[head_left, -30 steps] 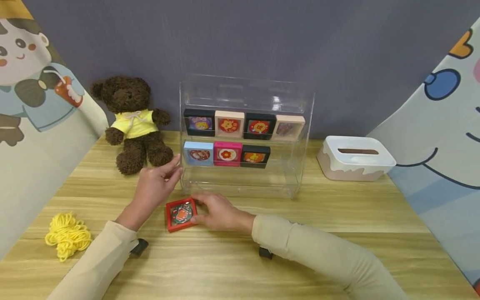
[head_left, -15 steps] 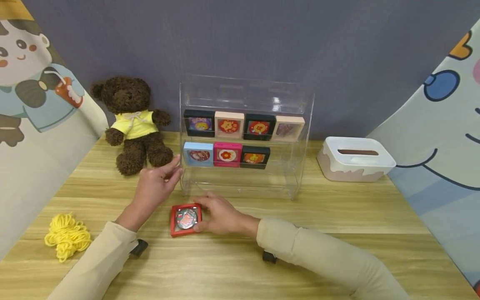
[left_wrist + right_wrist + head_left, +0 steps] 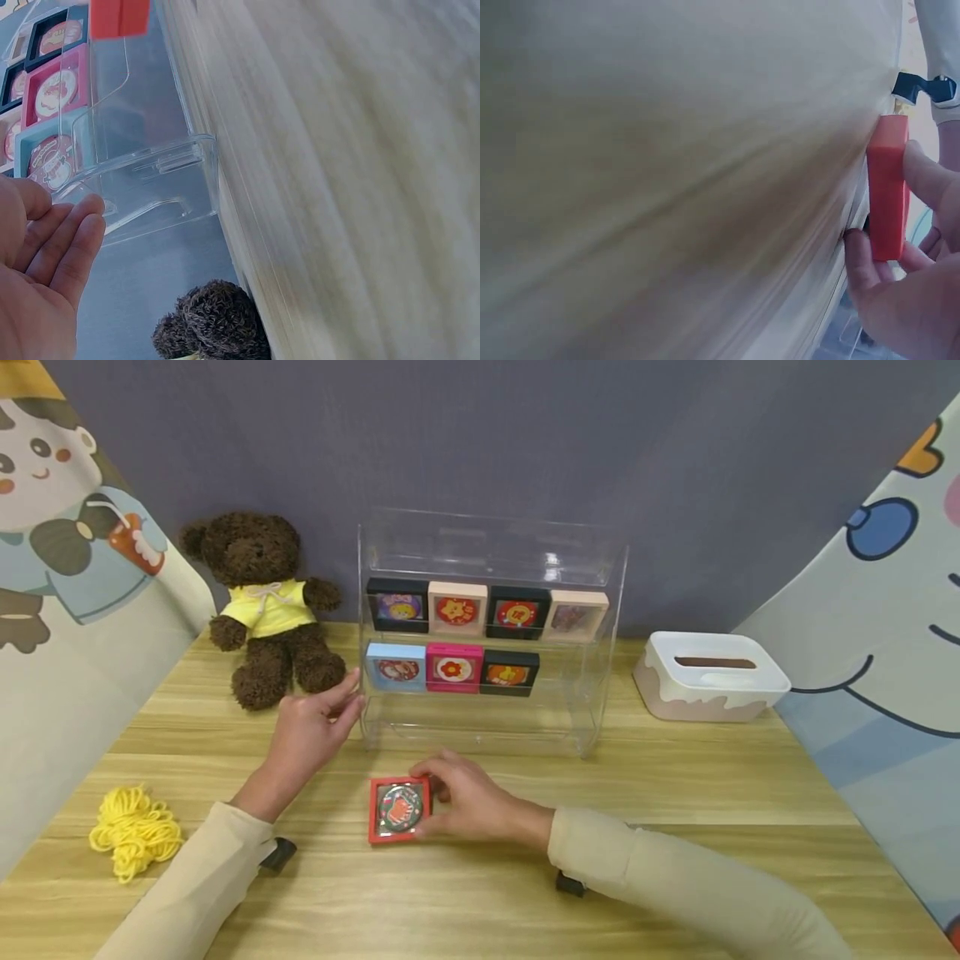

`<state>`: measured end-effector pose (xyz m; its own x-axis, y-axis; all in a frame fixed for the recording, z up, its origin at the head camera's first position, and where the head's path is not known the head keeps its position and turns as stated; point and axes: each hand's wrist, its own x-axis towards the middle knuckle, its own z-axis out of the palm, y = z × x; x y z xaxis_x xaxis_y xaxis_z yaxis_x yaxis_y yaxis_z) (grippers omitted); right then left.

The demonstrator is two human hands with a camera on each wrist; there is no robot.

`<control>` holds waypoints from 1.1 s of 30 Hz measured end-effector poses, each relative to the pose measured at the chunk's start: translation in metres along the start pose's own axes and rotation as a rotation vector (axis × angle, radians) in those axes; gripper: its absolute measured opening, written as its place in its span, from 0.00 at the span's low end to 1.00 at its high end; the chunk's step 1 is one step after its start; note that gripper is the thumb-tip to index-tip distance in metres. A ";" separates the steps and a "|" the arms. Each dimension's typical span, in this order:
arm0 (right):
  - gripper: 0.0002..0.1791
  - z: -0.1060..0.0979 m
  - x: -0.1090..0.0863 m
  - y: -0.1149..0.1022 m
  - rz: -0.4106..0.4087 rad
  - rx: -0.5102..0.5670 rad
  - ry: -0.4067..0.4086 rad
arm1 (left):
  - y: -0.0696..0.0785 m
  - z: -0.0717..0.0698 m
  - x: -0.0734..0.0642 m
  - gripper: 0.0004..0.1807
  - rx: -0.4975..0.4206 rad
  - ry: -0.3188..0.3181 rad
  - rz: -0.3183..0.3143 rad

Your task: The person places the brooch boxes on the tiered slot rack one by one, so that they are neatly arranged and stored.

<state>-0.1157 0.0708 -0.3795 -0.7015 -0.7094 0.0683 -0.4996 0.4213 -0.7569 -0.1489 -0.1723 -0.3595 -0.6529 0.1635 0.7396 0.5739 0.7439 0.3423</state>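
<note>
A red square frame (image 3: 373,810) with a dark round badge (image 3: 401,807) behind its clear front is in my right hand (image 3: 476,800). The thumb and fingers grip it by its right side, and its red edge (image 3: 887,191) shows in the right wrist view. Behind it stands a clear acrylic display rack (image 3: 480,739) with small framed badges in two rows. My left hand (image 3: 311,727) pinches the rack's left side edge between thumb and fingers. In the left wrist view that hand (image 3: 49,262) is beside the clear side panel (image 3: 161,187).
A brown teddy bear (image 3: 273,610) in a yellow top sits left of the rack. Yellow yarn (image 3: 135,833) lies at the left of the wooden table (image 3: 420,910). A white-lidded tissue box (image 3: 708,681) stands at the right. A grey wall (image 3: 480,435) rises behind.
My right hand has moved right and a little toward me, carrying the red frame, which has also turned straighter. My left hand stays at the rack's left edge.
</note>
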 end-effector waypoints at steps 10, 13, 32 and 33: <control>0.16 -0.011 -0.025 0.012 -0.068 0.268 0.133 | 0.000 0.001 0.000 0.18 0.002 0.008 0.007; 0.12 -0.016 -0.032 0.009 -0.143 0.269 0.186 | 0.000 0.001 0.000 0.18 0.001 0.010 0.007; 0.07 -0.033 -0.059 0.026 -0.132 0.317 0.285 | -0.001 0.001 -0.001 0.18 -0.001 0.007 -0.006; 0.07 -0.035 -0.061 0.027 -0.127 0.319 0.289 | -0.001 0.001 -0.001 0.18 0.000 0.006 -0.006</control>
<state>-0.1042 0.1449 -0.3813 -0.7803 -0.5382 0.3185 -0.4415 0.1134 -0.8901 -0.1488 -0.1725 -0.3612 -0.6535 0.1546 0.7410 0.5697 0.7450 0.3470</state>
